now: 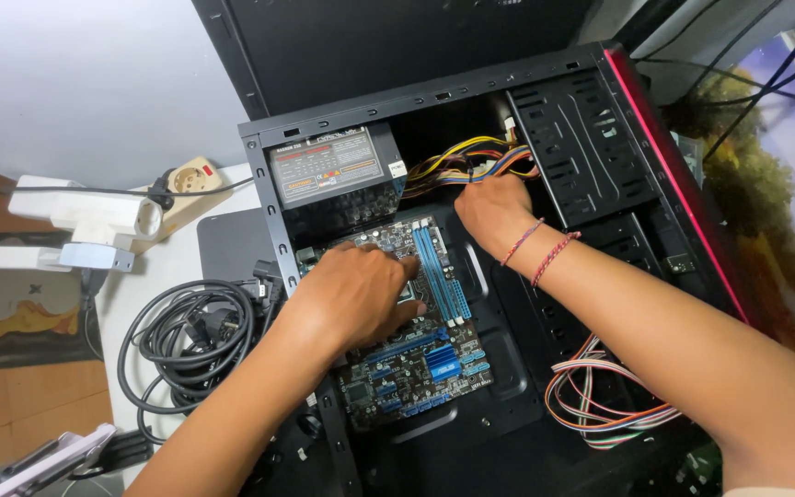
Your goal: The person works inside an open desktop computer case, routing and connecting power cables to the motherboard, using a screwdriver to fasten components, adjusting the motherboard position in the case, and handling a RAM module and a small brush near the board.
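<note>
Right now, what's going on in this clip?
A person is working inside an open black computer case lying on its side. The left hand rests palm-down on the motherboard, near the blue memory slots. The right hand reaches toward the coloured cable bundle beside the power supply. A coiled black cable lies outside the case.

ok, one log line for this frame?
left hand: flat on motherboard | right hand: on coloured wire bundle beside power supply | computer case: open, lying flat
</note>
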